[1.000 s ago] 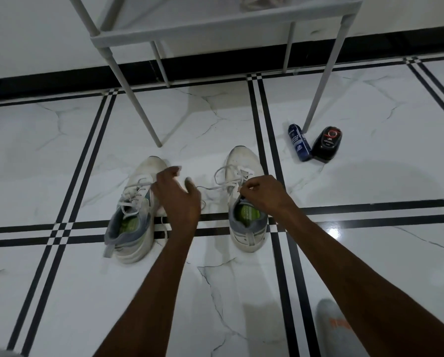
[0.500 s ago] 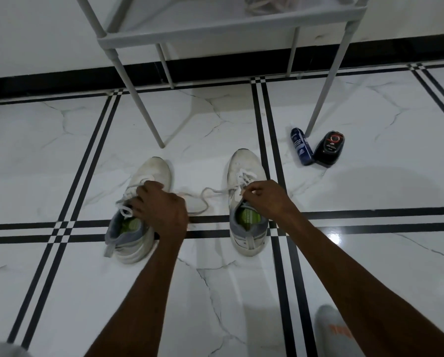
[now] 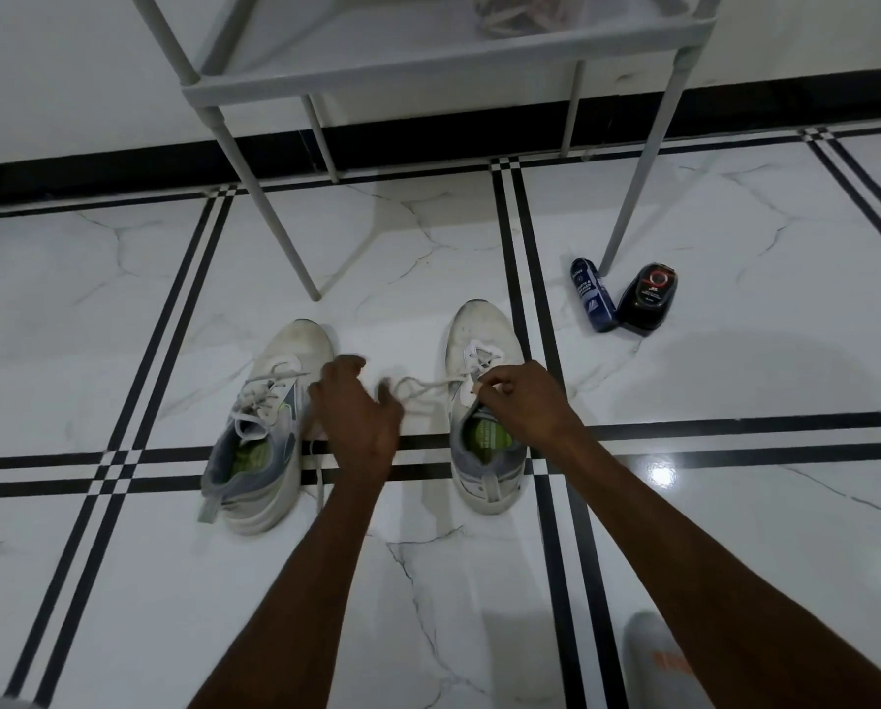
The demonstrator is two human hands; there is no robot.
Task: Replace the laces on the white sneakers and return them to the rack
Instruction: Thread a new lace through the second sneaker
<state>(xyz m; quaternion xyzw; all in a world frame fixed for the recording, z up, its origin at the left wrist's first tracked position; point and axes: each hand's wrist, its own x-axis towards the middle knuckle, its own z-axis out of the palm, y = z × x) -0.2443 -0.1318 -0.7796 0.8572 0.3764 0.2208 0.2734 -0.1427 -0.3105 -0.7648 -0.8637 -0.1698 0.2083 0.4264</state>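
Two white sneakers with grey heels and green insoles stand on the floor, toes pointing away from me. The left sneaker [image 3: 269, 437] is fully laced. The right sneaker [image 3: 484, 335] is laced only near the toe, and its white lace [image 3: 423, 387] trails left across the floor. My left hand [image 3: 356, 417] hovers between the shoes with its fingers curled around the blurred end of that lace. My right hand [image 3: 523, 401] pinches the lace at the upper eyelets of the right sneaker, covering part of its tongue. The grey rack [image 3: 428, 64] stands beyond the shoes.
A blue spray can [image 3: 593, 295] and a black shoe-polish bottle [image 3: 648, 298] lie by the rack's right front leg [image 3: 633, 197]. Something pale lies on the rack shelf [image 3: 520, 10]. A grey sock with orange print [image 3: 656, 662] shows at the bottom right. The floor is glossy white tile with black stripes.
My left hand has moved from over the left sneaker to the gap between the shoes, drawing the loose lace out. My right hand has stayed on the right sneaker.
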